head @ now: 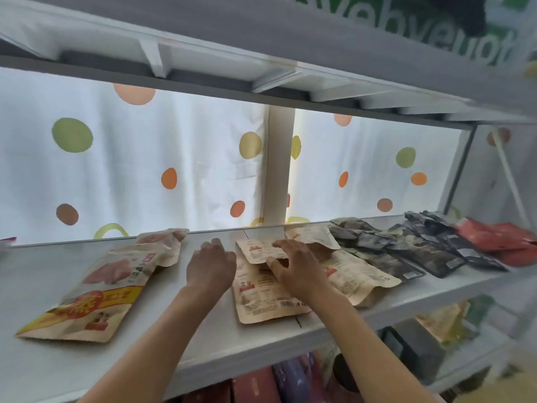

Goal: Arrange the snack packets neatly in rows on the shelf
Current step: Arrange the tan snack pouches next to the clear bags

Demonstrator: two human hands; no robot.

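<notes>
Head cam is showing me both hands out over the white shelf (pixel 162 338), working the kraft-paper snack packets in the middle. My right hand (pixel 293 269) is sitting on the small upper packet (pixel 258 251), fingers (pixel 280 244) spread along its far edge and thumb hooking its near edge, so I'm calling that a loose pinch on it. That packet is overlapping the top of a longer one (pixel 264 295) whose long axis is running front to back, slightly slanted toward the shelf lip. My left hand (pixel 210 264) is hovering just left of that pair, fingers loosely curled, holding nothing as far as I can tell.

The bit that matters: the small packet is lying directly under the right hand, so that's the hand doing the squaring up, with the left close enough to steady the long one. Another pair of kraft packets (pixel 357 274) is sitting just to the right, then a dark camo-looking row (pixel 401 251) and red packets (pixel 499 238) at the far end. Off to the left, well apart, a big yellow-banded packet (pixel 96 292) is lying skewed, probably needing straightening too.
</notes>
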